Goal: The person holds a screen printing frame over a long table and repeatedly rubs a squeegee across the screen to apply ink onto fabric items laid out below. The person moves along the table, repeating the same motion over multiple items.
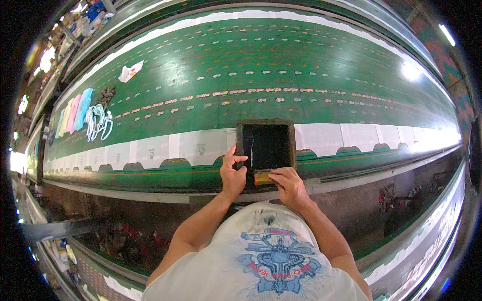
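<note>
A square screen frame (265, 122) with a dark mesh stands over the white pieces along the table's near edge. My left hand (232, 170) is at the frame's left side, fingers apart and touching it. My right hand (290, 186) grips a yellowish squeegee (262, 178) at the bottom of the frame, fingertips pinched on its top. The squeegee's lower part is hard to make out against the frame. White cut pieces (324, 138) extend in a row to either side, several with small printed marks.
The long green table (196, 55) bends across the view, marked with small pale patches. At left lie pastel folded items (75, 110), pale straps (98, 123), a dark heap (105, 95) and a white scrap (129, 71). A rail (125, 187) runs along the near edge.
</note>
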Demonstrator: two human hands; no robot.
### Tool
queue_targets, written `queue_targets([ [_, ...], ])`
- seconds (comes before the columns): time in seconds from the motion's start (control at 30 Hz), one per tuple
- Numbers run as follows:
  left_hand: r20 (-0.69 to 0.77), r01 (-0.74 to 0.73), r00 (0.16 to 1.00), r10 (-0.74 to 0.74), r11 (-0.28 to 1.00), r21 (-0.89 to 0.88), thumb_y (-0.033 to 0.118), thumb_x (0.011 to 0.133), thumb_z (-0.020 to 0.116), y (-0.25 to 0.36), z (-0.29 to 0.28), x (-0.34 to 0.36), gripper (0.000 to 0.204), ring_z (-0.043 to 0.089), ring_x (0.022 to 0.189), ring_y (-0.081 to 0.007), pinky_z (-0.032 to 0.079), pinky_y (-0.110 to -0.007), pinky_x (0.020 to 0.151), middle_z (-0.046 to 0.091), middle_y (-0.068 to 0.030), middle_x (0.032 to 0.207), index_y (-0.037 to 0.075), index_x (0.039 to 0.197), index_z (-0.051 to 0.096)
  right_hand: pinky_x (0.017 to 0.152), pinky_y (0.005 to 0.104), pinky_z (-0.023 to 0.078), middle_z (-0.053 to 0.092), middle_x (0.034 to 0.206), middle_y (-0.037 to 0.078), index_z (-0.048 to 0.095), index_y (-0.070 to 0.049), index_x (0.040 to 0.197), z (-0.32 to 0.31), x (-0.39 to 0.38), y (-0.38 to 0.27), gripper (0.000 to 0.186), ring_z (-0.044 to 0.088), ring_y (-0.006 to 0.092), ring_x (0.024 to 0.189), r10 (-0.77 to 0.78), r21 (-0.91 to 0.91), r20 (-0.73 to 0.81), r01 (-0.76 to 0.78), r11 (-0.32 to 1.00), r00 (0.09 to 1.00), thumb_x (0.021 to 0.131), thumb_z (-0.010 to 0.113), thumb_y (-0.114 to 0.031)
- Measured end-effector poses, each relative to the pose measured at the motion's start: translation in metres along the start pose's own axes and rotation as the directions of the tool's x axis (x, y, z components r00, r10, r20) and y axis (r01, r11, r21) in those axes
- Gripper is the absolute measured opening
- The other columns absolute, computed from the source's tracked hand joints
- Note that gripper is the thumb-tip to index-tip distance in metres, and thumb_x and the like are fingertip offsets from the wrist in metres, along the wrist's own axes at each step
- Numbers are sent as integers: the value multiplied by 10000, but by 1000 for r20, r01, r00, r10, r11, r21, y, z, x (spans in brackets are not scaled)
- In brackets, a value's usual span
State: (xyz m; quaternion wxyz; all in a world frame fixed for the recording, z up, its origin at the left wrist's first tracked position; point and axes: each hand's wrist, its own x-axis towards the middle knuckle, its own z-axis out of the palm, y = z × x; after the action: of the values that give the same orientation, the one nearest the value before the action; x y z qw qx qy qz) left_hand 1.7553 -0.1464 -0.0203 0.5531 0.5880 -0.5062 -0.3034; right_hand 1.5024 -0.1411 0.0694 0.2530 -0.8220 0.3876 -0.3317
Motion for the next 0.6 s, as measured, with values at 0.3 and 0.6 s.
queue_targets([
  [0.3,18,-18,1000,16,996,84,-116,790,692,-1,5,-1,807,685,1324,-218,449,-394,1235,798,-128,1310,1,1586,624,1072,503,570,758,1291,149,805,-26,1266,-9,13,-4,443,705,379,1230,-43,-64,107,50,997,993,831,786,54],
  [0.6,-13,2,1000,-2,1000,2,-111,777,712,7,13,-2,288,600,1499,-355,415,-430,1272,570,-253,1706,50,1000,795,1071,487,560,760,1255,147,800,-50,1290,-20,42,-18,416,694,357,1201,-23,-229,370,115,967,929,878,744,-28],
])
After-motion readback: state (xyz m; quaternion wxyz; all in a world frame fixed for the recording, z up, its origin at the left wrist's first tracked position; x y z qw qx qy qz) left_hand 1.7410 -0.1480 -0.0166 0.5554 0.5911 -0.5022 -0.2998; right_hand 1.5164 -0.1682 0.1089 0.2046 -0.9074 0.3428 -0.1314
